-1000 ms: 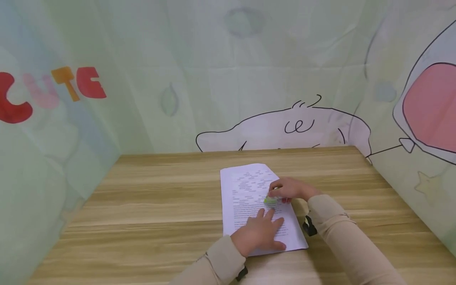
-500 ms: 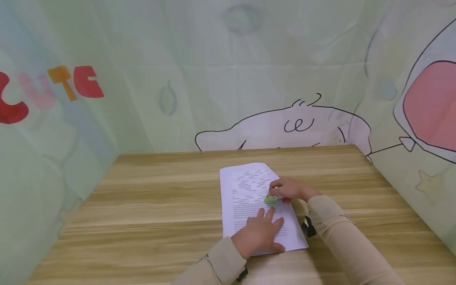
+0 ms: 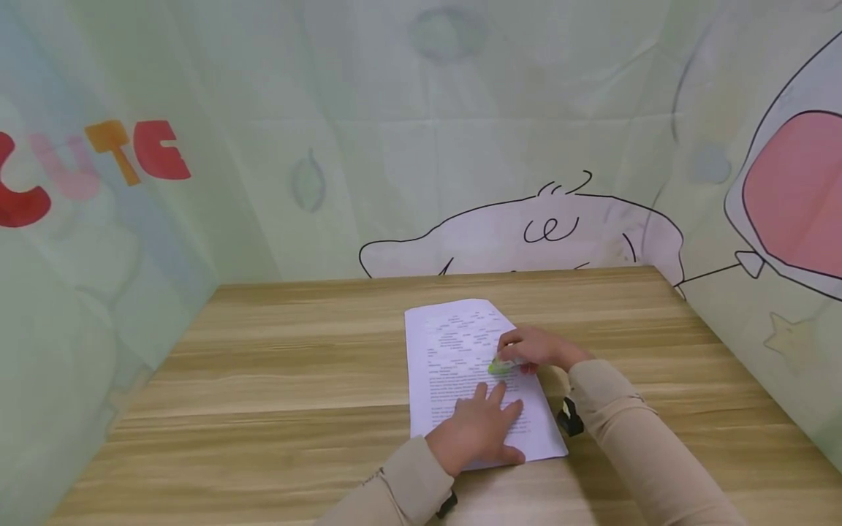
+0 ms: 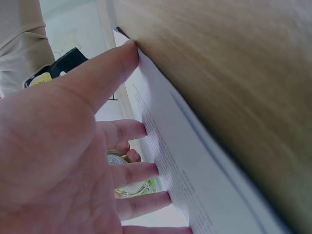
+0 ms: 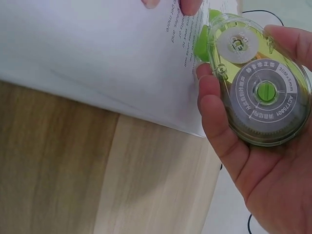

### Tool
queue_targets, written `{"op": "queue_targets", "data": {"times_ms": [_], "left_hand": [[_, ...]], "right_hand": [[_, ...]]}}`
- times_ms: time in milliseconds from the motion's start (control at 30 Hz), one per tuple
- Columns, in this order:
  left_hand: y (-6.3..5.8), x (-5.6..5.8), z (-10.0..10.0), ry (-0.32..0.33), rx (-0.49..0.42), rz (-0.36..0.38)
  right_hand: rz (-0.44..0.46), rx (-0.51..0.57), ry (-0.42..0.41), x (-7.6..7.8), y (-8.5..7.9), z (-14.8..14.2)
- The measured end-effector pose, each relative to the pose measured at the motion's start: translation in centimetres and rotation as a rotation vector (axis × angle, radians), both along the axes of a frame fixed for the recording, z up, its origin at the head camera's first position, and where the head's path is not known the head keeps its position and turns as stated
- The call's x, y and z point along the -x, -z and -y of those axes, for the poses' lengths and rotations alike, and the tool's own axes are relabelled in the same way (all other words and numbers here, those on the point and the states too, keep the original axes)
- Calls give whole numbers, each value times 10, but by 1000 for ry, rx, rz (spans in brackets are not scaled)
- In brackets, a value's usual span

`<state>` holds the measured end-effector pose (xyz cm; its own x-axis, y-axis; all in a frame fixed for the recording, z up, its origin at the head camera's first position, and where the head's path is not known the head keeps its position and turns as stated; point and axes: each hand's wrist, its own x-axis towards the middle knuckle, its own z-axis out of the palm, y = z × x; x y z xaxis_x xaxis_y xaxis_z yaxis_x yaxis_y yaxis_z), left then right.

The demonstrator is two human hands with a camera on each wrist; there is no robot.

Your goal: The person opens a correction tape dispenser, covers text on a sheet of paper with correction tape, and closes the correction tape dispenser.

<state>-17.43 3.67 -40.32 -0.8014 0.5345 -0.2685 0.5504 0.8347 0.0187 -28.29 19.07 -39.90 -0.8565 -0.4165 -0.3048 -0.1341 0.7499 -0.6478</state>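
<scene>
We've got a wood-grain tabletop, printed pages on it. Left hand at the pages' 6 o'clock, fingers spread straight, tips touching. Right hand at 2 o'clock, fingers curled round a clear-and-green correction tape dispenser, 1 o'clock of page centre.

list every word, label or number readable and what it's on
"CUTE": cartoon backdrop
"静音修正带": correction tape dispenser
"30M×5mm": dispenser
"ACT75801": dispenser
"get more": printed paper
"units will": paper
Too small or blurred: other dispenser lettering, remaining paper print, yellow label on black wrist device
</scene>
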Motion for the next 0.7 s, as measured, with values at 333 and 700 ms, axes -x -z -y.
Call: {"op": "queue_targets", "data": {"times_ms": [333, 700], "left_hand": [[-2, 0, 0, -3, -12, 3], [0, -2, 1, -10, -27, -9]], "right_hand": [[-32, 0, 42, 1, -1, 0], [-63, -44, -31, 0, 1, 5]]}}
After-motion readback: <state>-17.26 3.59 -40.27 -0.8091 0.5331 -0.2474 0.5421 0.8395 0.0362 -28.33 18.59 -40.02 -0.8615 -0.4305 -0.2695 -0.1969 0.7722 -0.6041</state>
